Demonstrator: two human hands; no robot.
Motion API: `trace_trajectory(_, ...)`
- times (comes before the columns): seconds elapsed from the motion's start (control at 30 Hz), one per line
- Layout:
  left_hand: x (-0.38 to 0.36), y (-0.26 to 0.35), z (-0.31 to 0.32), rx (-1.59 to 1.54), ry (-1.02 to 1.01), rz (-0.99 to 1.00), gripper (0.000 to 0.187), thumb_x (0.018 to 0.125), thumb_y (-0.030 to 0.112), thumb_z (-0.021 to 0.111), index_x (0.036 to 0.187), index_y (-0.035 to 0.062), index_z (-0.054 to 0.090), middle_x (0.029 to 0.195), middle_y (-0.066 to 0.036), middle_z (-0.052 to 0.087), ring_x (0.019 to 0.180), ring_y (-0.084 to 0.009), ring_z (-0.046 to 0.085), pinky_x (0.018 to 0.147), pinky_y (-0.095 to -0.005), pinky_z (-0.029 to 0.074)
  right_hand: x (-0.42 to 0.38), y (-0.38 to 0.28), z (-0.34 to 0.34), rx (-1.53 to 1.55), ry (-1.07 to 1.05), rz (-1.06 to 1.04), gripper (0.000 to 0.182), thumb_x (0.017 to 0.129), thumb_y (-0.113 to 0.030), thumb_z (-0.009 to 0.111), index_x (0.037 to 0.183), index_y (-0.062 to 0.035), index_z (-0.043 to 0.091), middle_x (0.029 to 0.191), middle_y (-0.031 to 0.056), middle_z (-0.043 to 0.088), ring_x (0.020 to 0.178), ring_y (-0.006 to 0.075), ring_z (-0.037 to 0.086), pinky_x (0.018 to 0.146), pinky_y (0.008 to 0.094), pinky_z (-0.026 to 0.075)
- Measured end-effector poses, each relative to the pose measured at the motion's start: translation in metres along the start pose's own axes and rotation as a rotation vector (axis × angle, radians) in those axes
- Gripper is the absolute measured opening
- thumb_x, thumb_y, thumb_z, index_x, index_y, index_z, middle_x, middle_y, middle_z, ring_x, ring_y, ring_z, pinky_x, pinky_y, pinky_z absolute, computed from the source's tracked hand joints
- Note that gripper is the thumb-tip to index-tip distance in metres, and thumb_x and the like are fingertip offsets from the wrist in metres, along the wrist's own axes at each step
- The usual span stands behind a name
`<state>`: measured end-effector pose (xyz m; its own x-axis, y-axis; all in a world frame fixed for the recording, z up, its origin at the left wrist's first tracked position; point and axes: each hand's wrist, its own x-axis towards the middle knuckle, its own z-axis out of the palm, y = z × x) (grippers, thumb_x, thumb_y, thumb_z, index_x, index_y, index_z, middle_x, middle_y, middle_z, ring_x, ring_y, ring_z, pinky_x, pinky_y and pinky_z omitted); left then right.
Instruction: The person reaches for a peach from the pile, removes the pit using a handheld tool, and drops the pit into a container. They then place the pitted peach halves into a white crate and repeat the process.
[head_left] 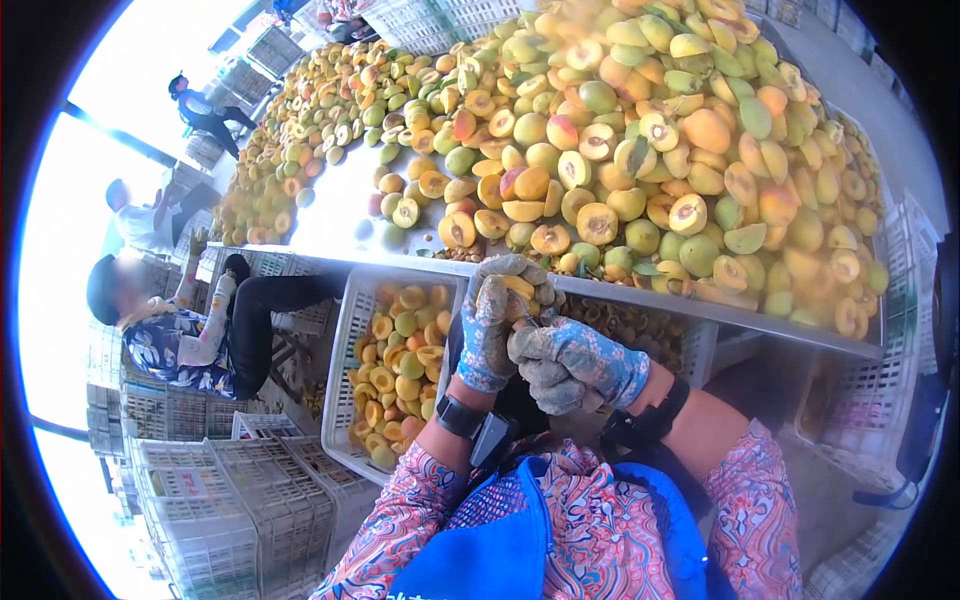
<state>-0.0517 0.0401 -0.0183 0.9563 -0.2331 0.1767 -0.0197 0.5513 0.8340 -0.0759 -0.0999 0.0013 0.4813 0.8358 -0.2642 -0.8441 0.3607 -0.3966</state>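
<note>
Both my hands wear soiled, flower-patterned gloves and meet at the front edge of a metal table point(335, 215). My left hand point(490, 320) is closed around a yellow peach half point(519, 287), mostly hidden by the fingers. Against it, my right hand point(580, 362) is closed in a fist; a thin, dark bit shows between the hands, and what the fist holds cannot be made out. Just beyond lies a large heap of peaches point(640, 140), many halved with pits showing.
A white crate point(340, 400) of pitted peach halves point(400, 370) stands left of my hands. Another crate point(703, 345) with brownish contents sits beneath the table edge on the right. Stacked crates point(230, 500) are at lower left. Several people, one in a patterned top point(165, 345), sit along the left.
</note>
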Motion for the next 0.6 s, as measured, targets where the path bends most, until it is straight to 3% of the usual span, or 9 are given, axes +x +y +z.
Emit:
trace_trajectory(0.1,0.002,-0.004,0.002,-0.107,-0.028,-0.014,0.042,0.094,0.046,0.053,0.116,0.0096,0.052,0.103,-0.006,0.056,0.089,-0.0202,0.057,0.083,-0.0402,0.051,-0.001,0.001,-0.007,0.077,-0.090,0.014,0.023,0.096,-0.022,0.050,0.074,-0.0189,0.047,0.051,-0.0058,0.037,0.034,0.0069,0.034,0.032,0.0220,0.026)
trace_trajectory(0.23,0.007,-0.006,0.010,-0.198,0.022,-0.058,0.042,0.094,0.046,0.052,0.115,0.0103,0.053,0.101,-0.005,0.057,0.088,-0.0207,0.058,0.083,-0.0400,0.052,-0.002,0.001,-0.009,0.050,-0.041,-0.031,0.024,0.096,-0.025,0.051,0.073,-0.0182,0.046,0.052,-0.0058,0.038,0.034,0.0069,0.034,0.032,0.0211,0.026)
trace_trajectory(0.3,0.009,-0.003,0.017,-0.267,0.212,-0.194,0.043,0.094,0.047,0.052,0.115,0.0100,0.054,0.100,-0.006,0.060,0.089,-0.0206,0.060,0.084,-0.0413,0.052,-0.008,0.000,-0.010,-0.071,-0.004,-0.098,0.022,0.096,-0.025,0.051,0.076,-0.0167,0.047,0.053,-0.0054,0.039,0.035,0.0065,0.036,0.033,0.0204,0.027)
trace_trajectory(0.37,0.013,-0.005,0.013,-0.346,0.220,-0.233,0.044,0.094,0.046,0.052,0.118,0.0089,0.055,0.101,-0.007,0.063,0.089,-0.0214,0.063,0.084,-0.0422,0.054,-0.018,-0.003,-0.012,-0.083,-0.042,-0.125,0.019,0.096,-0.027,0.052,0.081,-0.0151,0.050,0.054,-0.0051,0.040,0.036,0.0059,0.037,0.033,0.0200,0.027)
trace_trajectory(0.43,0.013,-0.005,0.011,-0.225,0.322,-0.263,0.044,0.094,0.045,0.052,0.117,0.0069,0.056,0.103,-0.009,0.064,0.088,-0.0221,0.064,0.082,-0.0420,0.054,-0.029,-0.010,-0.013,-0.097,-0.086,-0.147,0.017,0.095,-0.028,0.053,0.086,-0.0136,0.052,0.055,-0.0048,0.040,0.037,0.0053,0.037,0.033,0.0197,0.027)
trace_trajectory(0.5,0.004,0.017,0.001,0.110,0.246,-0.114,0.044,0.094,0.042,0.053,0.113,0.0031,0.058,0.099,-0.012,0.065,0.085,-0.0247,0.065,0.081,-0.0418,0.054,-0.038,-0.018,-0.016,-0.954,0.317,-0.048,0.027,0.092,-0.031,0.055,0.104,-0.0068,0.055,0.061,0.0061,0.055,0.047,0.0190,0.055,0.040,0.0304,0.041)
trace_trajectory(0.53,-0.002,0.026,-0.020,0.131,0.277,-0.042,0.038,0.096,0.036,0.053,0.109,0.0009,0.058,0.095,-0.013,0.065,0.080,-0.0237,0.066,0.074,-0.0372,0.057,-0.032,-0.013,-0.038,-1.641,0.387,-0.233,0.045,0.089,-0.034,0.055,0.118,-0.0001,0.050,0.081,0.0224,0.066,0.072,0.0374,0.065,0.063,0.0436,0.051)
trace_trajectory(0.57,-0.008,0.043,-0.044,0.186,0.298,-0.020,0.038,0.096,0.035,0.053,0.108,0.0001,0.059,0.096,-0.014,0.065,0.081,-0.0237,0.067,0.074,-0.0385,0.057,-0.039,-0.011,-0.035,-1.738,0.526,0.001,0.054,0.088,-0.035,0.053,0.123,0.0052,0.044,0.097,0.0310,0.063,0.093,0.0455,0.060,0.082,0.0488,0.047)
trace_trajectory(0.6,-0.018,0.060,-0.067,0.268,0.347,-0.017,0.036,0.095,0.034,0.054,0.107,0.0000,0.060,0.098,-0.014,0.066,0.081,-0.0236,0.067,0.075,-0.0382,0.057,-0.045,-0.008,-0.037,-1.698,0.517,-0.032,0.056,0.089,-0.036,0.052,0.124,0.0068,0.044,0.098,0.0306,0.063,0.093,0.0444,0.061,0.081,0.0492,0.048)
